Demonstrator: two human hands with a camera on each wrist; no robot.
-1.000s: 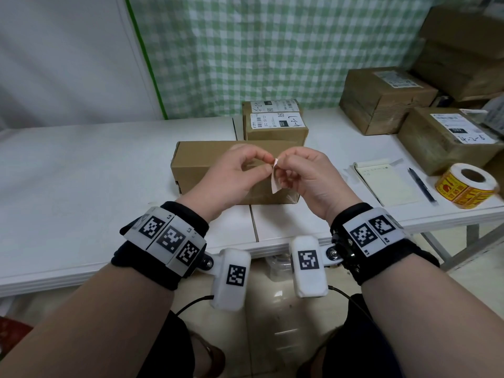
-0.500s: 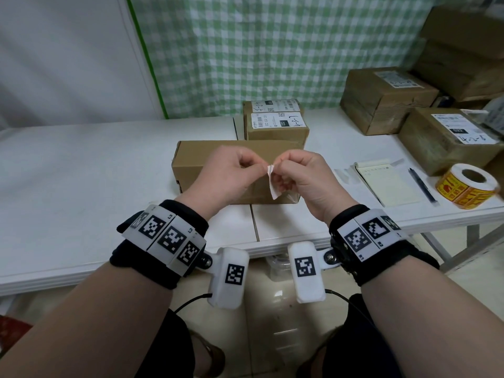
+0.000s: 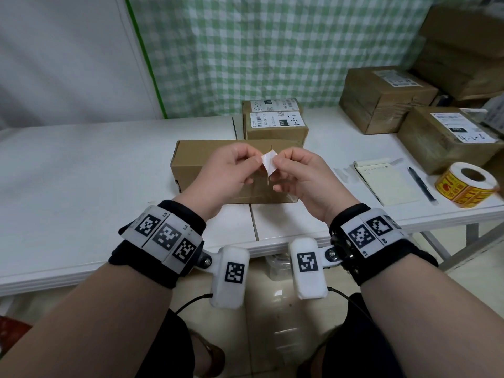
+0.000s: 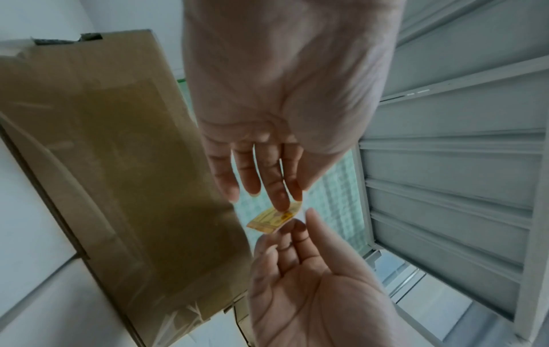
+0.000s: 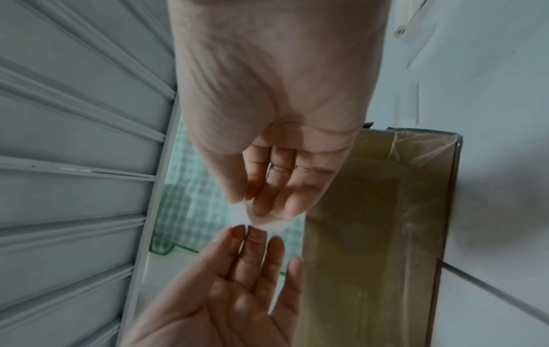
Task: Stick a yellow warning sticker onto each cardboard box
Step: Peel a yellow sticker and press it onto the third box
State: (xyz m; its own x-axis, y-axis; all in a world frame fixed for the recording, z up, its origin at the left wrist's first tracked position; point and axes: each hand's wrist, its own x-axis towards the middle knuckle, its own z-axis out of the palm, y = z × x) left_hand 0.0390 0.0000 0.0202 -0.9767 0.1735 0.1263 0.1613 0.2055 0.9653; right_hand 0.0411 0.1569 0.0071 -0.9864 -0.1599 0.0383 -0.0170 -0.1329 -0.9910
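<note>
White table (image 3: 81, 170) holds a brown box (image 3: 207, 156). Above it, left hand (image 3: 229, 173) and right hand (image 3: 302, 178) both pinch one small sticker (image 3: 268, 163) with their fingertips.

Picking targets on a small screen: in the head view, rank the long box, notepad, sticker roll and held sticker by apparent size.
1. Long box
2. Notepad
3. Sticker roll
4. Held sticker

Nearness to the camera makes the true sizes unsure.
</note>
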